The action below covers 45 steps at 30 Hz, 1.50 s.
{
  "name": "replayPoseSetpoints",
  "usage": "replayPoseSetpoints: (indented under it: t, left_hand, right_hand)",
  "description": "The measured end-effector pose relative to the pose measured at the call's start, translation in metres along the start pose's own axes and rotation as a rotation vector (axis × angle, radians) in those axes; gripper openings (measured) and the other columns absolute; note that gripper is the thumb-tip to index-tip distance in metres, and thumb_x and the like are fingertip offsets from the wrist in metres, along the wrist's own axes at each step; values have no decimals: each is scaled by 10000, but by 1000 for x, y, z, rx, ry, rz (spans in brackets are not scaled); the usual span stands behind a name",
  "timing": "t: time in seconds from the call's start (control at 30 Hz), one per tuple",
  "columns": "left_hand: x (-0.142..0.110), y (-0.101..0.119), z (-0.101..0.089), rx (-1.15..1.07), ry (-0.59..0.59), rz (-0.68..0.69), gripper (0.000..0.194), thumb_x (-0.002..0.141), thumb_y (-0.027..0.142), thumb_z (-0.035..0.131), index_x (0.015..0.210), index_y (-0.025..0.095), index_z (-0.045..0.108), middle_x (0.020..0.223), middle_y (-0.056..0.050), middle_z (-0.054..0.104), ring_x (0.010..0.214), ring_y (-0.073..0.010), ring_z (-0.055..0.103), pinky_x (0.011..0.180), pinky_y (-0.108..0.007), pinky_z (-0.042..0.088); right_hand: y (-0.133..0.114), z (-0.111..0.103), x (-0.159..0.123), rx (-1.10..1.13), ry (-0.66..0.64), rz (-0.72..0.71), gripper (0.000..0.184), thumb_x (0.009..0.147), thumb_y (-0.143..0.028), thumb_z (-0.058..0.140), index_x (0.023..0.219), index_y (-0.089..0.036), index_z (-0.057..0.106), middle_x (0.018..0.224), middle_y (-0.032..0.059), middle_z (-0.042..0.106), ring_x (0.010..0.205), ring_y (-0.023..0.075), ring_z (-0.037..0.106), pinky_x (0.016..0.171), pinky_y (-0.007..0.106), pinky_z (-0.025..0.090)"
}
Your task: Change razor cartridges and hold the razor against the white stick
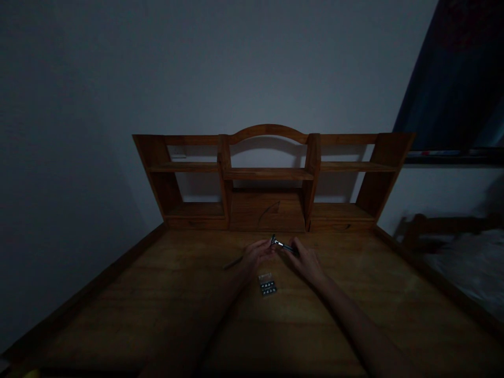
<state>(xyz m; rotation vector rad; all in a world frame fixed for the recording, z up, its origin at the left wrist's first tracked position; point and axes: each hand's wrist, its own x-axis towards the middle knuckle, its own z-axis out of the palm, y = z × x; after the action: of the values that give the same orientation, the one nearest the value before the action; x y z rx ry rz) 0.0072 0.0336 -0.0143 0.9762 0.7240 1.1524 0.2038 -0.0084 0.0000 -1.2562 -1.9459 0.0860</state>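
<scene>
My right hand (306, 260) is closed round the dark handle of a razor (280, 244), whose shiny shaft and T-shaped head point up and left. At that head, the fingers of my left hand (255, 253) are drawn together and appear to grip it; dim light hides the exact contact. On the desk below my hands lies a small case (268, 285), with a clear part at the far end and two rows of small pale pieces in dark slots. A thin stick-like thing (233, 263) shows beside my left hand.
The wooden desk (157, 294) has raised side edges. At its back stands a wooden shelf unit (268, 173) with several compartments and small drawers, against a pale wall. To the right are a dark window (457, 89) and a whitish plastic-like heap (468, 262).
</scene>
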Motion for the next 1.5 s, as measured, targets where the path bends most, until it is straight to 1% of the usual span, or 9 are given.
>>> replayPoseSetpoints:
  t: [0.23,0.5,0.63,0.8,1.03,1.17,1.27,1.37,1.5]
  left_hand:
    - [4,-5,-4,0,60,60,403,640,444,790,874,125,711,831,-77,683,766,-168,629,810,-328,499]
    - [10,-8,-13,-88,112,12,286,654,354,725,811,116,699,763,-78,672,715,-166,622,753,-316,508]
    - [6,-5,-12,-66,132,38,199,655,296,680,747,120,683,759,-78,669,698,-158,612,728,-298,500]
    - [1,-2,-12,-1,113,86,223,687,327,627,769,128,682,766,-87,667,712,-171,612,742,-315,501]
    - [5,2,-7,242,178,162,208,711,350,599,684,156,668,665,-49,636,627,-157,576,643,-266,454]
    - [2,7,-9,444,238,270,121,712,287,631,740,181,681,723,-40,651,722,-176,585,714,-265,437]
    - [-7,18,-24,724,282,314,90,700,255,664,776,210,685,841,-61,670,838,-210,591,791,-287,423]
    - [-20,33,-45,944,293,283,47,679,252,690,685,217,660,876,-76,656,916,-237,575,823,-291,397]
    - [-37,51,-67,1005,244,106,118,577,205,730,563,219,614,656,-34,598,784,-220,580,713,-270,385]
  right_hand:
    - [3,4,1,17,-10,32,209,909,-390,452,974,-216,548,847,51,679,720,197,635,633,265,436]
    - [5,6,0,-16,3,2,267,958,-405,403,1047,-221,575,956,75,698,852,228,661,730,299,466]
    - [3,3,1,-18,-3,22,291,971,-403,378,1097,-223,570,1008,84,703,888,239,670,737,302,469]
    - [5,0,2,-38,9,68,303,970,-411,368,1115,-231,564,973,85,714,828,254,683,674,299,463]
    - [20,-2,6,-21,96,106,321,953,-401,375,1149,-204,536,969,104,709,826,253,681,677,301,466]
    - [30,-6,6,-16,150,158,311,949,-396,362,1128,-191,514,919,91,696,789,240,677,648,285,456]
    - [36,-7,5,-51,174,184,289,932,-351,361,1124,-184,498,837,65,684,698,217,661,607,269,437]
    - [38,-5,4,-110,201,198,281,913,-314,361,1117,-176,497,796,56,673,649,205,642,582,258,414]
    - [32,-5,2,-161,187,166,292,905,-290,363,1124,-166,511,800,67,682,657,200,638,592,254,410]
